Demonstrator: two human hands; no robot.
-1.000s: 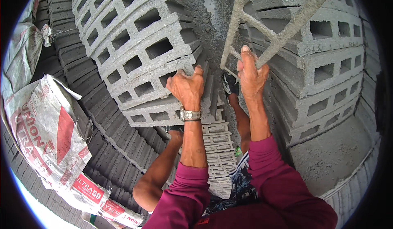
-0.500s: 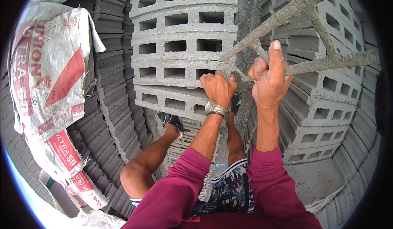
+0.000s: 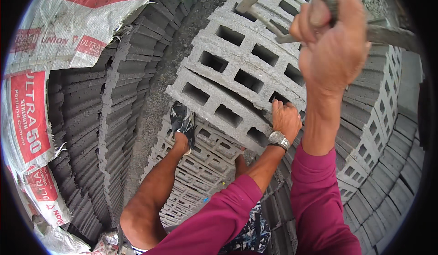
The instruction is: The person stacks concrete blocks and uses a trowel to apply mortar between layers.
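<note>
At the left hand (image 3: 286,119), rough grey blocks (image 3: 231,71), rectangular holes (image 3: 248,80).

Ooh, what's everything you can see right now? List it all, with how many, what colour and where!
Central block stack: one, light grey, upper middle
Lower blocks: many, grey, beneath it
Left block stacks: several, dark grey, left
Right block stack: at least one, grey, right
Sacks: count unclear, white and red, far left
Bar frame: one, grey, top right
Watch: one, silver, left wrist
Shoe: one clear, dark patterned, left foot
Shorts: one pair, dark patterned, bottom
Sleeves: two, magenta, lower middle and right
Legs: two, bare, lower middle
Left hand: one, bare, at a central block hole
Right hand: one, bare, gripping the frame
</note>
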